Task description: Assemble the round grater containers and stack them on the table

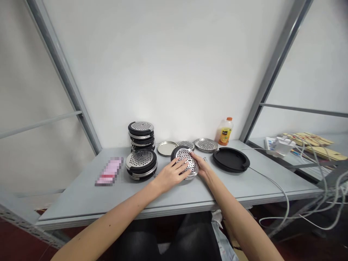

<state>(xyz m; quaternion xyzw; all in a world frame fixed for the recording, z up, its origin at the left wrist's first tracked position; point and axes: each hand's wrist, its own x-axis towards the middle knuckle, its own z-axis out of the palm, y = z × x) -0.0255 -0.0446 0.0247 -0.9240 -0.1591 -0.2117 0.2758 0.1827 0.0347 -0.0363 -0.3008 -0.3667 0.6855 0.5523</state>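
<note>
A round metal grater (194, 164) with a black rim along its upper left is held tilted just above the front half of the table. My right hand (200, 165) grips its right edge, thumb on the perforated face and the other fingers mostly hidden behind. Across the face lies my left hand (172, 175), its fingers stretched out and apart, touching the metal. To the left sits a short stack of black-rimmed graters (140, 163), and a taller stack (141, 135) stands behind it. A black round tray-like base (231, 159) rests to the right.
Along the wall lie a plain metal disc (167, 148), a perforated disc (186, 145) and another grater disc (206, 144). An orange-capped juice bottle (225, 132) stands behind the black base. A blurred-out pink item (110, 172) lies left. White cables (286, 203) hang off the right edge.
</note>
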